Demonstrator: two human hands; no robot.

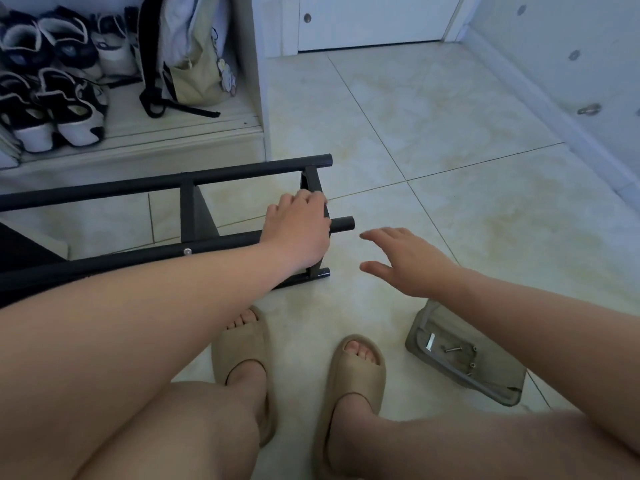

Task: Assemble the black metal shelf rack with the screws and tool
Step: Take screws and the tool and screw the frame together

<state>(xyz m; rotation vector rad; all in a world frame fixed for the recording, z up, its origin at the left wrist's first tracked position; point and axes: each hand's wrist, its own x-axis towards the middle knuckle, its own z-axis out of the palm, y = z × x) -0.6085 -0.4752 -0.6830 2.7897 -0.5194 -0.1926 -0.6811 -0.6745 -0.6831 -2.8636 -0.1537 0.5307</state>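
The shelf rack (152,183) lies on its side on the floor (450,168), stretching from the left edge to the middle. The left hand (298,230) grips its right end; the right hand (412,261) hovers just right of that end, apart from it. Behind the rack, a low shelf (173,133) carries shoes (52,98) at left and a bag (190,53) to their right. Right of the person's feet, a tray (498,379) on the floor holds the screws (452,349) and the tool (429,342).
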